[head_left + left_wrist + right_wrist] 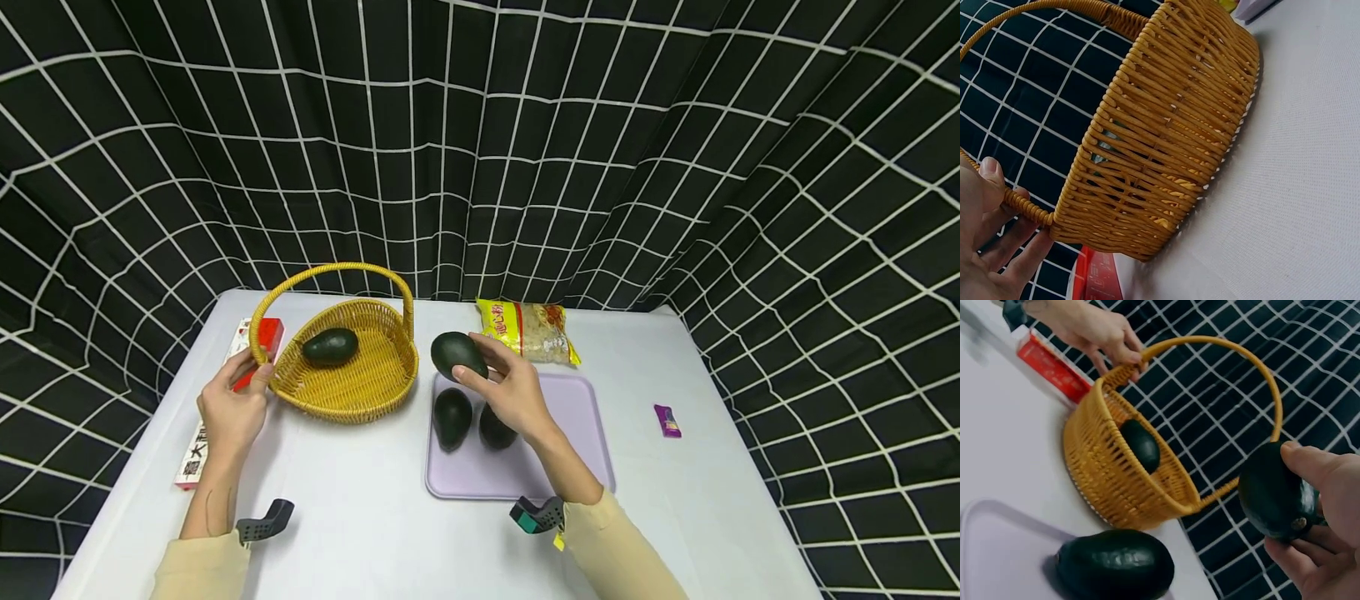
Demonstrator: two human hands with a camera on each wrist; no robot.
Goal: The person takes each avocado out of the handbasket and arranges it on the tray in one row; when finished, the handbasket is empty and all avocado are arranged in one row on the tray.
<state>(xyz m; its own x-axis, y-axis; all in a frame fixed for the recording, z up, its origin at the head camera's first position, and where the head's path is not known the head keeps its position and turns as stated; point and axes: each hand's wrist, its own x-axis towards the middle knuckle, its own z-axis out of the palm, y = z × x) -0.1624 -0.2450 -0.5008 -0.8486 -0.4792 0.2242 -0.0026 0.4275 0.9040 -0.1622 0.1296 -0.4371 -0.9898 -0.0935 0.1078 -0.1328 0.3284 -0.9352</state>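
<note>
A yellow wicker basket with a tall arched handle stands on the left of the table, one dark green avocado inside it. My left hand grips the lower left end of the handle, thumb and fingers around it in the left wrist view. In my right hand is another avocado, pinched between thumb and fingers above the back edge of a lilac tray. Two more avocados lie on that tray: one in full view, the other partly hidden by the right hand.
Behind the tray lies a yellow packaged food bag. A long red and white box is on the left, partly behind the left hand and basket. A small purple packet sits at the right. Black gridded curtain surrounds the table.
</note>
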